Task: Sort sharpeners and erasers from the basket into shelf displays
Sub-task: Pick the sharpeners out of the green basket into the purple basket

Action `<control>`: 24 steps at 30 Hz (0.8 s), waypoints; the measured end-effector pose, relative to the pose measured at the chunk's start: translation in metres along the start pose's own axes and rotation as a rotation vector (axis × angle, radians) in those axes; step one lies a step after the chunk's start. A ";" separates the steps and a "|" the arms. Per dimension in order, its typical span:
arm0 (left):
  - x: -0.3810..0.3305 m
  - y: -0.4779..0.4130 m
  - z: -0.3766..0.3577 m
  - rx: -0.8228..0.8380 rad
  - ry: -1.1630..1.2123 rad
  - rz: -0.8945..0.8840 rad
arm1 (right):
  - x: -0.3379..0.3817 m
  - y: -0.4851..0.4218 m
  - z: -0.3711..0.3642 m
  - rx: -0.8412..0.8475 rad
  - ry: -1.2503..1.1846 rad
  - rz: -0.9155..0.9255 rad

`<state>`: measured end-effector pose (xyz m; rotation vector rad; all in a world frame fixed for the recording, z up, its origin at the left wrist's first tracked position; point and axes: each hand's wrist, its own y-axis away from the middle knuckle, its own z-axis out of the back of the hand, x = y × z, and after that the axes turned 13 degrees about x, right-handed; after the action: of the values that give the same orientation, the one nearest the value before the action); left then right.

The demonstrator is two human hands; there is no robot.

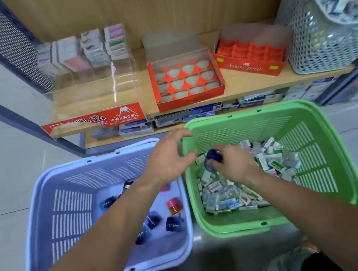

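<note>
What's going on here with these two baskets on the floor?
A person is sorting stationery. Their right hand grips a dark blue plastic sharpener above the green plastic basket, which holds a heap of small wrapped erasers. The left hand is open beside that basket's rim. The lavender plastic basket holds several loose sharpeners. On the shelf, the red cardboard tray has all its round slots unfilled.

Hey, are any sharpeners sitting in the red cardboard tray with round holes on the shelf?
No, every round hole in the red cardboard tray is empty, showing only bare grey card.
</note>
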<state>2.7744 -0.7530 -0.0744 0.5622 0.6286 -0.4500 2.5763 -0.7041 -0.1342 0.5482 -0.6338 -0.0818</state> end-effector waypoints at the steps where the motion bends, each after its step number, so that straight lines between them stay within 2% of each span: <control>1: -0.002 0.012 0.010 0.007 -0.012 0.003 | 0.014 0.012 0.007 -0.098 -0.060 0.030; 3: 0.001 0.044 0.030 0.050 -0.090 0.030 | 0.054 0.038 0.015 -0.233 -0.110 0.133; 4: 0.006 0.061 0.039 0.084 -0.150 0.066 | 0.074 0.048 0.012 -0.225 -0.089 0.200; 7: 0.028 0.112 0.058 0.152 -0.317 0.213 | 0.125 0.060 -0.018 0.005 0.116 0.358; 11: 0.050 0.166 0.068 0.082 -0.269 0.364 | 0.152 0.051 -0.070 0.265 0.186 0.373; 14: 0.045 0.170 0.062 0.040 -0.264 0.350 | 0.149 0.053 -0.073 0.295 0.273 0.408; 17: 0.023 0.147 0.041 0.047 -0.253 0.244 | 0.118 0.058 -0.039 0.219 0.221 0.450; 19: 0.004 0.120 0.021 0.087 -0.270 0.174 | 0.077 0.055 -0.005 0.164 0.187 0.369; 21: -0.016 0.088 0.000 0.123 -0.315 0.090 | 0.017 0.043 0.029 0.127 0.134 0.195; 24: -0.037 0.035 -0.026 0.137 -0.479 -0.024 | -0.072 0.021 0.050 0.122 0.238 -0.088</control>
<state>2.7560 -0.7022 -0.0549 0.5512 0.1462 -0.6286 2.4869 -0.6924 -0.1295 0.6923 -0.3838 -0.0599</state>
